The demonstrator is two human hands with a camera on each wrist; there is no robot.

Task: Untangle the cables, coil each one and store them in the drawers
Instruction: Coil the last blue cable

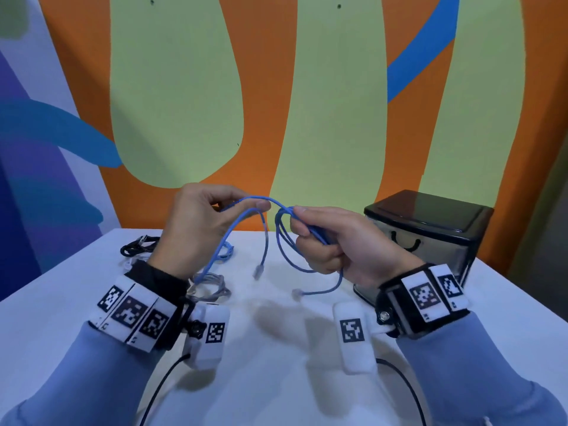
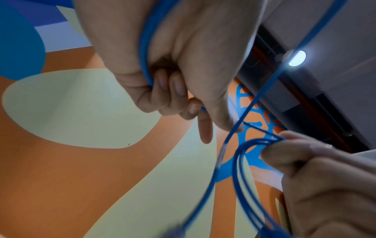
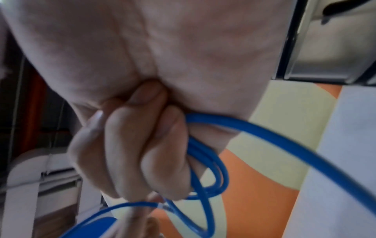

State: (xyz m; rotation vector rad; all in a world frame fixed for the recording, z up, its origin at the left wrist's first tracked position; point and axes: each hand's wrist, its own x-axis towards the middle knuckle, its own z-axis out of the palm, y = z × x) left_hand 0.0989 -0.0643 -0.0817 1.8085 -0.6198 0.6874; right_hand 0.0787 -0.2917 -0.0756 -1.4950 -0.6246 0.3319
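A person's left hand (image 1: 196, 222), raised above the white tabletop (image 1: 61, 302) with its back toward the head camera, curls its fingers (image 2: 173, 87) round a blue cable (image 1: 264, 199); the thumb presses the strand where it arches toward the other hand. From this grip the cable drops in a long bend to the tabletop, and one end hangs free with its clear plug (image 1: 258, 272) just above the surface. The right hand (image 1: 335, 241), level with the left and close beside it, closes its grip on several gathered loops of the same blue cable, thumb and forefinger pinching the top of the bundle while the remaining fingers (image 3: 126, 145) are curled tight against the palm. The loops hang below the fist, and a second clear plug (image 1: 297, 293) trails near the tabletop. At far left a black cable (image 1: 138, 244) lies bunched on the tabletop, with a grey cable (image 1: 212, 287) coiled loosely below the left wrist. At right a black-topped drawer unit (image 1: 430, 229) stands on the tabletop, behind the right wrist.
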